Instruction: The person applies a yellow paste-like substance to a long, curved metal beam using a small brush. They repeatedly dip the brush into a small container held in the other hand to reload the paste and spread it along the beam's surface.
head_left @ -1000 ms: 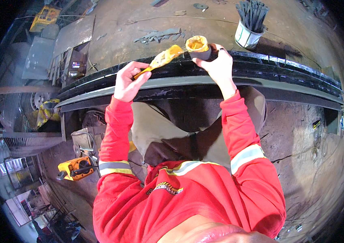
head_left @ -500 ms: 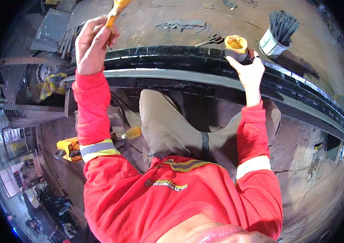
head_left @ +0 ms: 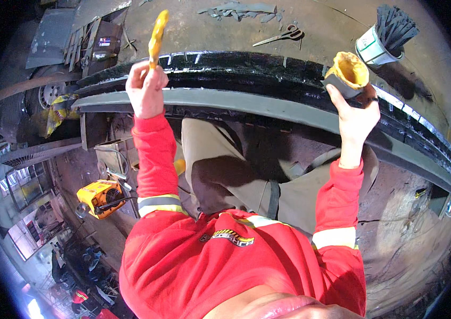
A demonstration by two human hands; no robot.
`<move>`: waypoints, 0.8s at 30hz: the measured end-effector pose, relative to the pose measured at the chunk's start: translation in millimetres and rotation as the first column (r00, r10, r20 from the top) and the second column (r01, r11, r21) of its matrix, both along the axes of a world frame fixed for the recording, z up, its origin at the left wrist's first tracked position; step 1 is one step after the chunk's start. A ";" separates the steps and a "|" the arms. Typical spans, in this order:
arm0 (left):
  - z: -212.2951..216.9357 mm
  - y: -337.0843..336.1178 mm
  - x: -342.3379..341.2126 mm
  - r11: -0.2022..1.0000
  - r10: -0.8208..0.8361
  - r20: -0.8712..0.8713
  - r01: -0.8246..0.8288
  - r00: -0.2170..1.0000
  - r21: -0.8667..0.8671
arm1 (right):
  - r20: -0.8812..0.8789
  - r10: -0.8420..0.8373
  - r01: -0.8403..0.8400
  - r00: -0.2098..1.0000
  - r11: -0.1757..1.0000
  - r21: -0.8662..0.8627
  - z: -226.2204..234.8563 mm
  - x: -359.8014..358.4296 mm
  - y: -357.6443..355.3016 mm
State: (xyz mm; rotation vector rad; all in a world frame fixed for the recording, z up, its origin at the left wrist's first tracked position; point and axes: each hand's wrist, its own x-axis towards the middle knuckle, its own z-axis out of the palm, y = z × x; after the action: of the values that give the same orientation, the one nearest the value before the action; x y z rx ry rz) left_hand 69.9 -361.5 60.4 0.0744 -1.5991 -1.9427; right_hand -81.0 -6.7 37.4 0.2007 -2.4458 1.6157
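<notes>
My left hand (head_left: 147, 89), raised at centre left, is closed around the lower end of a yellow-smeared brush (head_left: 156, 40). The brush points away from me; its bristles cannot be made out under the thick yellow coating. My right hand (head_left: 357, 114) grips a dark cup (head_left: 345, 85) whose rim and inside are caked with yellow paste. Cup and hand are over the far side of a long, glossy black strip (head_left: 236, 72), with the cup's mouth tilted up. The strip lies along a grey beam (head_left: 268, 106) across my lap; the left hand is above its left part.
Scissors (head_left: 289, 34) lie on the floor beyond the strip, near dark scraps (head_left: 241, 10). A white bucket (head_left: 372, 48) full of dark strips stands at far right. At left are a yellow-orange machine (head_left: 102, 198), a wheel (head_left: 51, 93) and a dark panel (head_left: 50, 37).
The left hand with the brush has moved right and toward me. The right hand has carried the cup right and slightly nearer. The view has shifted, showing more floor around the scissors.
</notes>
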 end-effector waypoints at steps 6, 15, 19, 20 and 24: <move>-15.5 -22.5 29.8 0.990 0.139 0.204 -0.136 0.969 -0.031 | 0.032 -0.015 0.018 0.999 0.994 -0.111 -8.5 -4.9 -3.1; 56.3 -76.0 25.2 0.888 0.263 0.507 0.000 0.821 -0.461 | -0.104 0.060 -0.097 0.993 0.911 -0.401 -27.8 4.5 -23.1; 40.3 -52.0 56.2 0.957 0.129 0.336 -0.029 0.933 -0.288 | -0.177 0.037 -0.104 0.984 0.917 -0.386 -33.0 1.3 -21.4; 39.8 -44.4 60.6 0.961 0.138 0.346 -0.041 0.928 -0.274 | -0.181 0.018 -0.088 0.983 0.917 -0.389 -30.1 0.8 -20.8; 53.1 -38.5 61.6 0.929 0.248 0.391 -0.103 0.886 -0.355 | -0.251 0.010 -0.119 0.968 0.899 -0.422 -13.6 -0.3 -17.9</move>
State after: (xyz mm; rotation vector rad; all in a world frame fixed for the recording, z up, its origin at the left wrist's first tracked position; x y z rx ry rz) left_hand 131.5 -400.0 113.6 0.5314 -2.1004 -1.5635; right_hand -81.3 -24.6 23.8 0.3852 -1.8609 1.9836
